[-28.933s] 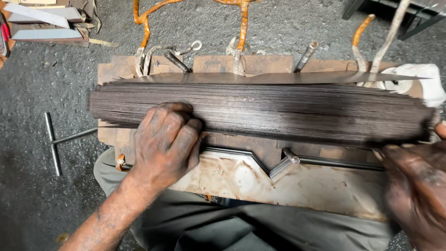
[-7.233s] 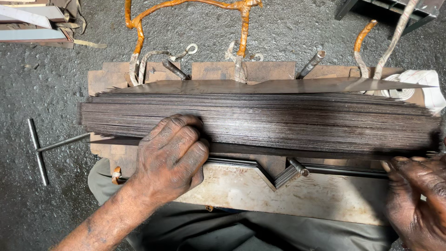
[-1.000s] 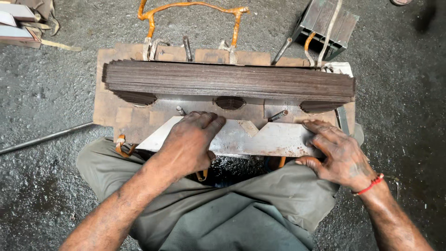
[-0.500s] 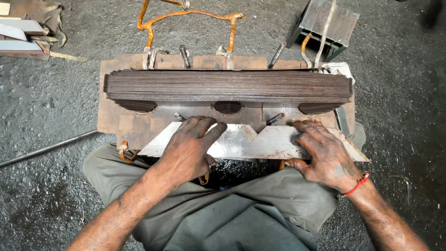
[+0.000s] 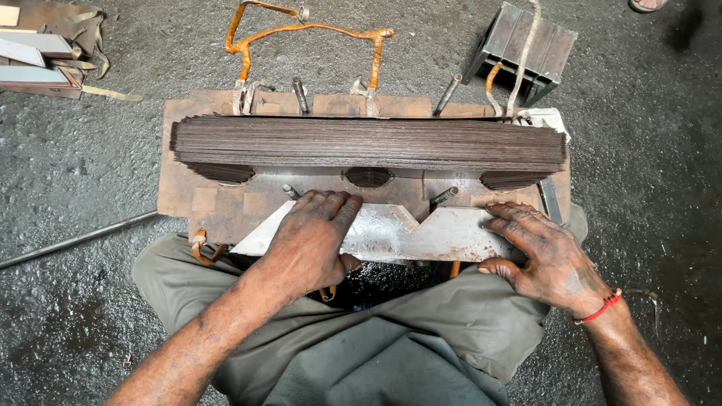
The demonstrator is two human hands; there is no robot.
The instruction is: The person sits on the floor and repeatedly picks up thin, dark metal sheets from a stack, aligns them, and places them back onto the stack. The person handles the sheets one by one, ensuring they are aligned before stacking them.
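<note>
both hands, left hand (image 5: 312,244) and right hand (image 5: 545,256), press flat, fingers spread, gripping nothing, on the notched steel sheet (image 5: 421,234).

Rough, dark grey concrete floor (image 5: 90,173), daylit

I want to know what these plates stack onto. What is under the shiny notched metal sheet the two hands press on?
Under the notched sheet, brown insulated coil blocks and a bolt show at its far edge. Both hands and the sheet cover the rest.
</note>
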